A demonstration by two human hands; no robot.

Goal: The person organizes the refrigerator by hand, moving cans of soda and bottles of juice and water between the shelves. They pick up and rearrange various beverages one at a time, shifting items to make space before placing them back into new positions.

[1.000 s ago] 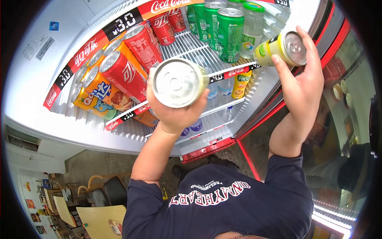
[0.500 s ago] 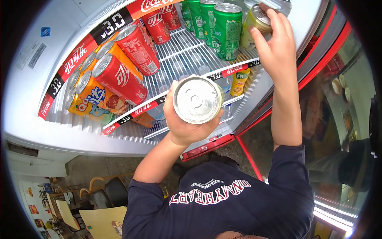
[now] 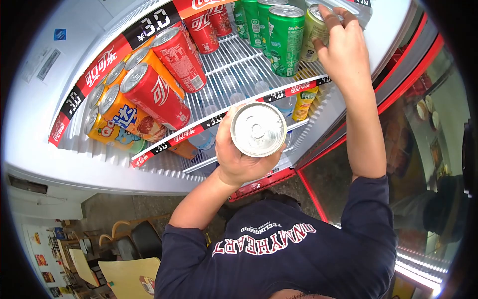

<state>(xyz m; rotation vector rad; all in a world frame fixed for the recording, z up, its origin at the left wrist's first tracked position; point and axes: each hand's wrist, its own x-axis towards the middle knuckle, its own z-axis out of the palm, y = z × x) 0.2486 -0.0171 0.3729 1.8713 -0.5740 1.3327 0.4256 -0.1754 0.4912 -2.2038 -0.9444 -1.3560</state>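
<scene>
My left hand (image 3: 238, 163) is wrapped round a drink can (image 3: 259, 130) in front of the fridge shelf. Its silver lid faces me, and its side is mostly hidden. Up at the right end of the shelf, my right hand (image 3: 344, 52) has its fingers on the top and side of a yellow-green can (image 3: 313, 35). That can looks upright, close beside a green Sprite can (image 3: 286, 42). More green cans stand to its left.
Red Coca-Cola cans (image 3: 155, 97) and orange cans (image 3: 130, 114) fill the left of the wire shelf (image 3: 226, 65). A price strip (image 3: 216, 119) edges it. Bottles stand below, including a yellow one (image 3: 303, 103). The glass door (image 3: 343, 172) hangs open at right.
The yellow-green can has gone from tilted to more upright beside the Sprite can, with my right hand still on it. My left hand and its can appear slightly lower and further right.
</scene>
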